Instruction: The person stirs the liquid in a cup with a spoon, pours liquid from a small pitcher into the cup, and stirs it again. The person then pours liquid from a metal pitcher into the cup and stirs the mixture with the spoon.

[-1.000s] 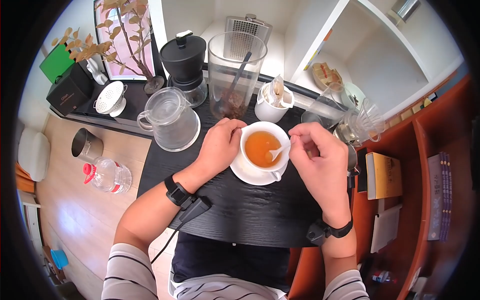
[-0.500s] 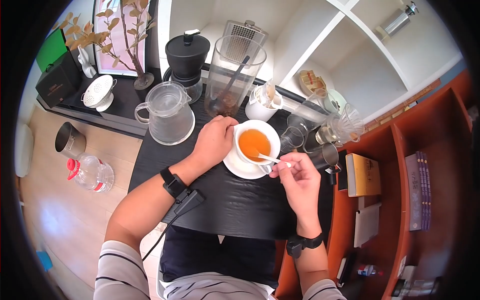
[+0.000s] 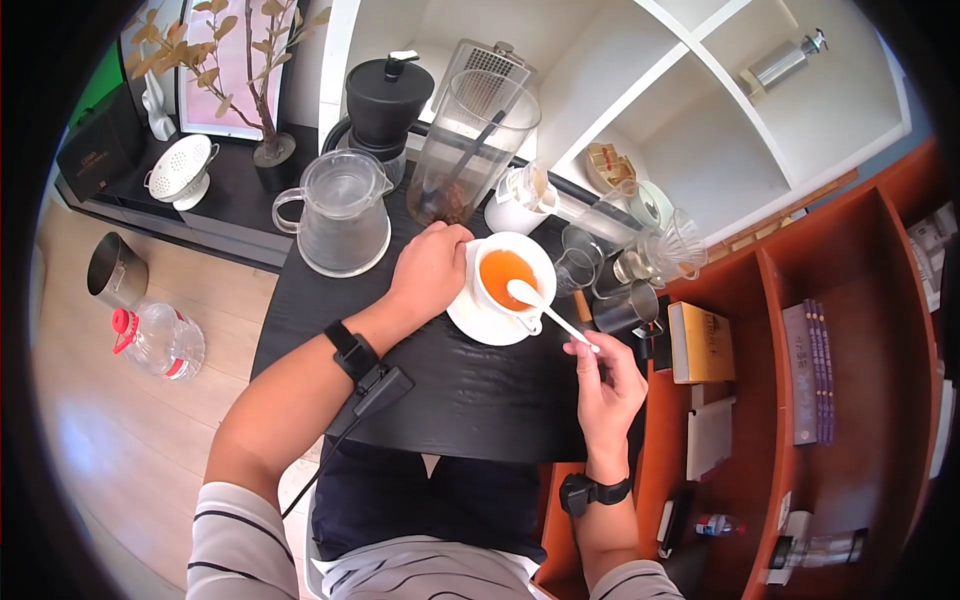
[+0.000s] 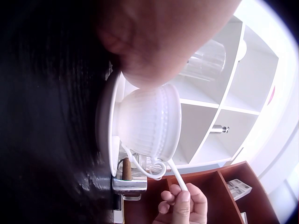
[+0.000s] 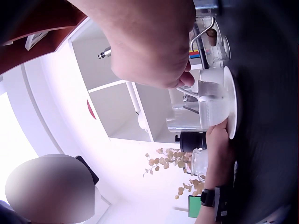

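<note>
On a white saucer (image 3: 466, 318) stands a ribbed white teacup (image 3: 538, 262) with orange-brown tea (image 3: 497, 268) in it. My left hand (image 3: 432, 266) holds the cup at its left side; the fingertips are partly hidden in the head view. Low on the cup wall, its fingers show in the right wrist view. My right hand (image 3: 608, 392) pinches the handle end of a white spoon (image 3: 560, 316) between thumb and fingers. The spoon's bowl is over the tea, with its handle slanting across the near right rim, close to the cup's handle (image 4: 156, 171).
Behind the cup stand a lidded glass jug (image 3: 345, 215), a black hand grinder (image 3: 388, 105), a tall glass cylinder (image 3: 465, 160) and a white mug (image 3: 515, 205). Glassware and a metal pitcher (image 3: 625, 308) crowd the right side, beside a brown bookshelf (image 3: 770, 330).
My right hand has drawn to the right and toward my body with the spoon. The spoon's bowl, earlier dipped in the tea, now shows whole above it. My left hand stays at the cup.
</note>
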Demonstrator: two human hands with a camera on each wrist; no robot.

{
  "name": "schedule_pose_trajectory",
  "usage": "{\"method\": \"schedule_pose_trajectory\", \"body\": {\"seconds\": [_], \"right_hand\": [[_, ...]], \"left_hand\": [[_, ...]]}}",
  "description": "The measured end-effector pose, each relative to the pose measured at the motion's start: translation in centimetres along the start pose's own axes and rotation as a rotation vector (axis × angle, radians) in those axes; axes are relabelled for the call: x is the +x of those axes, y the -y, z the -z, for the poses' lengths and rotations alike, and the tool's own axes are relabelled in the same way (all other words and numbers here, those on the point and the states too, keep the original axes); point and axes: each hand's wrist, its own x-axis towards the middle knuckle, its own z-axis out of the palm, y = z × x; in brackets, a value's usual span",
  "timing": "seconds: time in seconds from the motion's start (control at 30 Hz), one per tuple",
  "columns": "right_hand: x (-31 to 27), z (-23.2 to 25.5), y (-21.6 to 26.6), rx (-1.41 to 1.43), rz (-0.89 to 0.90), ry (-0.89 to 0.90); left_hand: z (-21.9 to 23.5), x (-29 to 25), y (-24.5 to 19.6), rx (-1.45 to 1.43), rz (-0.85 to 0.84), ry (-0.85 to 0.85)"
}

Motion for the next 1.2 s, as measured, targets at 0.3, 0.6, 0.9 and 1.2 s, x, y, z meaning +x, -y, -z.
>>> {"method": "schedule_pose_trajectory", "body": {"seconds": [0.3, 0.6, 0.9, 1.2], "right_hand": [[-2.7, 1.9, -0.7, 0.040, 0.070, -0.163], [-5.9, 2.1, -3.5, 0.072, 0.008, -0.157], [-4.5, 1.5, -5.5, 0.017, 0.011, -0.008], [-2.9, 1.4, -5.3, -0.154, 0.048, 0.157]], "left_hand": [[-0.1, 0.0, -0.1, 0.000, 0.045, 0.007], [-0.3, -0.1, 0.2, 0.001, 0.024, -0.012], [-0.3, -0.1, 0.1, 0.005, 0.048, -0.002], [-0.3, -0.1, 0.2, -0.010, 0.031, -0.017]]}}
